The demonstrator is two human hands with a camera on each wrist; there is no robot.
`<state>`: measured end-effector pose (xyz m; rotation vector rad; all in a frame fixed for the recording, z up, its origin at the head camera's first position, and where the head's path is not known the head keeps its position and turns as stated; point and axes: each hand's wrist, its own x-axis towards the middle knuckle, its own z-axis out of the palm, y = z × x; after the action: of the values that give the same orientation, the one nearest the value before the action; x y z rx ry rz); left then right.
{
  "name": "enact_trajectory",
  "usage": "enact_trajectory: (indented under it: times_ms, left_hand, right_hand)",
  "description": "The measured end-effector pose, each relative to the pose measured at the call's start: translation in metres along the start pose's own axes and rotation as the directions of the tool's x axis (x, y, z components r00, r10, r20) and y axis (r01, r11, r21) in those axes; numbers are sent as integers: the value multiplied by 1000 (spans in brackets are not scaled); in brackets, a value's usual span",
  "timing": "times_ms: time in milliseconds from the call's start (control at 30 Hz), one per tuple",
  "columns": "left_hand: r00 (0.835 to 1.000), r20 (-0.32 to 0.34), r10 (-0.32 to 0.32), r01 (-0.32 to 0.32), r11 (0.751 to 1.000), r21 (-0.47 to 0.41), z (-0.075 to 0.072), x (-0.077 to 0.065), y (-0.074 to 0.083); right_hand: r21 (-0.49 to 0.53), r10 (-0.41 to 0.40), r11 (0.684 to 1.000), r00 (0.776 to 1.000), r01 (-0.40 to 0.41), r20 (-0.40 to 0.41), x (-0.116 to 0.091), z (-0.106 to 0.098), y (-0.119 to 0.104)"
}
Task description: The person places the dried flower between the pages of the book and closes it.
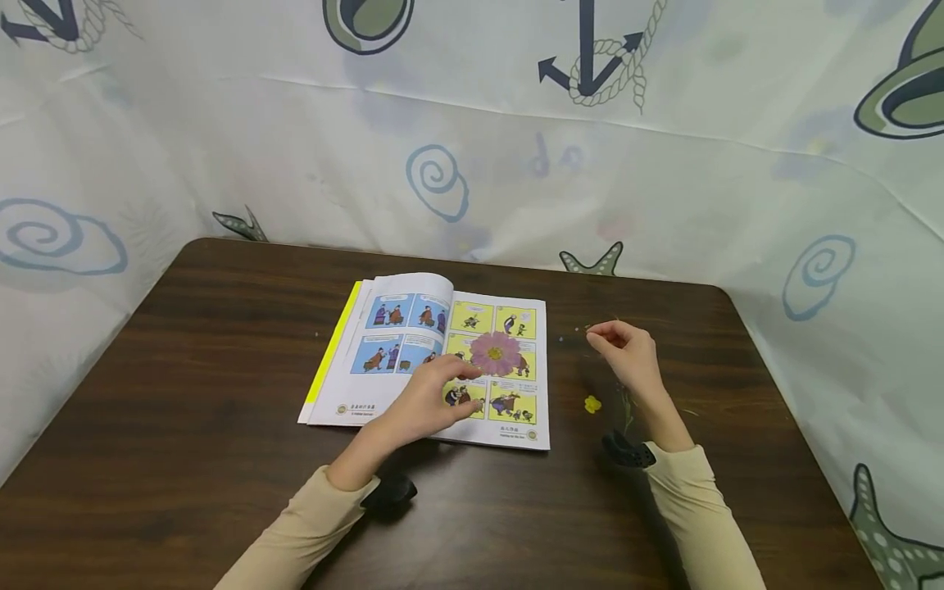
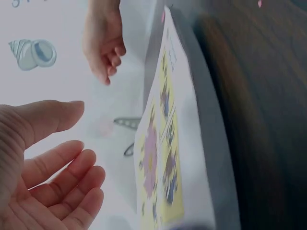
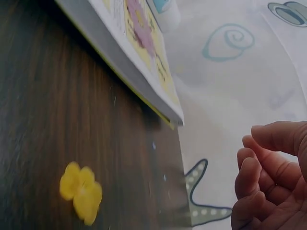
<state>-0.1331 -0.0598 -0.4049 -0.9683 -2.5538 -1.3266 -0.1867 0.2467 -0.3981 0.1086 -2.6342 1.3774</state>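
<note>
An open comic book [image 1: 413,287] lies on the brown table, its left pages curving up. Flat on its right page rests a pink flower [image 1: 496,353] with a yellow centre. My left hand [image 1: 428,397] hovers over the lower part of the book, thumb and fingers apart, holding nothing; the left wrist view shows the gap. Right of the book, my right hand [image 1: 630,360] is above the table with loosely curled fingers. Its thumb tip is close to the index finger [image 3: 247,141], and nothing shows between them. A small yellow flower [image 3: 80,191] lies below that hand.
Thin green stems [image 1: 627,410] lie near the right wrist, partly hidden by it. Tiny pale specks [image 1: 561,338] dot the table [image 1: 184,393] beside the book. A white patterned cloth [image 1: 295,164] hangs behind the table.
</note>
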Motion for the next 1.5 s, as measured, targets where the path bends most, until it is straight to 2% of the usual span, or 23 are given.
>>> enact_trajectory:
  times_ms: [133, 267, 433, 600, 867, 1100, 1333, 1500]
  left_hand:
    - [998, 56, 14, -14, 1000, -3, 11, 6, 6]
    - [992, 124, 0, 4, 1000, -27, 22, 10, 12]
    - [977, 209, -25, 32, 999, -33, 34, 15, 16]
    - [963, 266, -45, 49, 999, -11, 44, 19, 22]
    - [950, 311, -18, 3, 999, 47, 59, 22, 22]
    - [948, 317, -23, -5, 996, 85, 69, 22, 23]
    - [949, 313, -34, -12, 990, 142, 72, 21, 22]
    - [946, 321, -43, -7, 989, 151, 71, 20, 23]
  right_hand:
    - [-18, 27, 999, 1000, -26, 3, -5, -5, 6]
    - [-38, 55, 998, 998, -54, 18, -11, -8, 12]
    - [-79, 65, 995, 997, -62, 37, -22, -10, 22]
    - [-100, 80, 992, 995, -73, 67, -31, -9, 30]
    - [-127, 120, 986, 988, -108, 94, -42, -6, 37]
    - [-123, 133, 985, 986, -121, 95, -48, -5, 37]
    - [-98, 161, 984, 981, -150, 110, -52, -3, 39]
    - [-88, 168, 984, 978, -158, 123, -53, -2, 41]
